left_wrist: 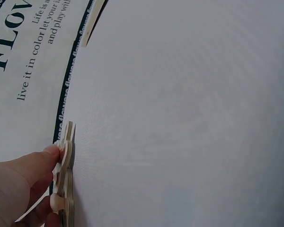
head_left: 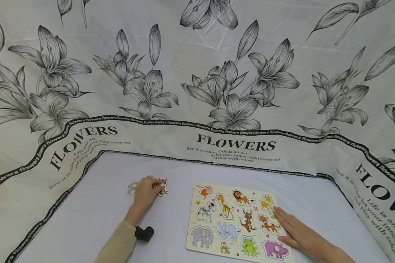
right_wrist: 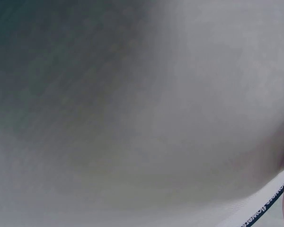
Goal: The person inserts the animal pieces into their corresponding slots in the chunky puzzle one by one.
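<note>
You face home-like, screened-in space, exact room unclear: lily-printed fabric [head_left: 197, 69] with "FLOWERS" lettering [head_left: 236, 143] closes off your background; plain white surface [head_left: 85, 212] lies before you; wooden animal puzzle [head_left: 236, 219] gives domestic look.

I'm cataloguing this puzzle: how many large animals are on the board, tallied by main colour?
Orange, yellow or brown: 6 (top-left animal, giraffe, lion, goat-like animal, kangaroo, tiger)
Grey: 1 (elephant)
Blue: 1 (rhino-like animal)
Green: 1 (frog)
Purple: 1 (hippo)
Black and white: 1 (zebra)
Total: 11
</note>
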Motion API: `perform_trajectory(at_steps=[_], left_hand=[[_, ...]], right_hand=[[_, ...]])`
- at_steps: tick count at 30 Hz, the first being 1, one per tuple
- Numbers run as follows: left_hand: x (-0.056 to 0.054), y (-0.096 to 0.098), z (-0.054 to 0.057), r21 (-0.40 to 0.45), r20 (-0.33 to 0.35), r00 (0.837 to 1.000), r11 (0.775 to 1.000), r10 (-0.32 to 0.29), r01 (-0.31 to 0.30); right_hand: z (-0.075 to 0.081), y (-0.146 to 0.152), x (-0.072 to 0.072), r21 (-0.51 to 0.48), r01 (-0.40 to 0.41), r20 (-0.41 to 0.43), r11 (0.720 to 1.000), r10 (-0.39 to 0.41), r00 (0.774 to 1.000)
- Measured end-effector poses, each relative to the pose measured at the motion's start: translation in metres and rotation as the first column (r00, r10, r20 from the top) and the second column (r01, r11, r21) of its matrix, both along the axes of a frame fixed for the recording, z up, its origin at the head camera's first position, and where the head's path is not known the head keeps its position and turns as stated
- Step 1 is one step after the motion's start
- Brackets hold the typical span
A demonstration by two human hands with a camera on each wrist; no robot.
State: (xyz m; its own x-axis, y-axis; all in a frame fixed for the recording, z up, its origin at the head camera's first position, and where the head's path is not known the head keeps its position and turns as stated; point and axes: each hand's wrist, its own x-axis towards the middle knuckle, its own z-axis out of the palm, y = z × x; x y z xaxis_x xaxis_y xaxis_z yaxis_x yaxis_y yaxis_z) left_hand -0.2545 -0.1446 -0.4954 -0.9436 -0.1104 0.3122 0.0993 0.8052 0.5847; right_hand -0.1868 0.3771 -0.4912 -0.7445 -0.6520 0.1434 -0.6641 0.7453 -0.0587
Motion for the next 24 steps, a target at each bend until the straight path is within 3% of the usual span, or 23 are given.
perform_trajectory(at_steps=[10, 15, 19, 24], left_hand=[[0.005, 0.003, 0.002, -0.031, -0.027, 0.999, 0.999, 0.022, -0.023], [0.007, 0.005, 0.003, -0.045, -0.075, 0.997, 0.999, 0.017, -0.02], [0.009, 0.008, 0.005, -0.017, -0.078, 0.997, 1.0, -0.015, 0.014], [0.012, 0.013, 0.009, 0.062, -0.024, 0.999, 0.997, -0.046, 0.048]], right_hand=[[0.0, -0.001, 0.001, 0.001, 0.033, 0.025, 0.999, -0.033, 0.999], [0.0, 0.0, 0.0, 0.002, 0.005, -0.008, 1.0, -0.005, 1.0], [-0.001, 0.0, -0.001, 0.002, 0.001, -0.023, 1.0, -0.001, 1.0], [-0.002, 0.001, -0.001, -0.006, 0.006, -0.023, 1.0, -0.007, 1.0]])
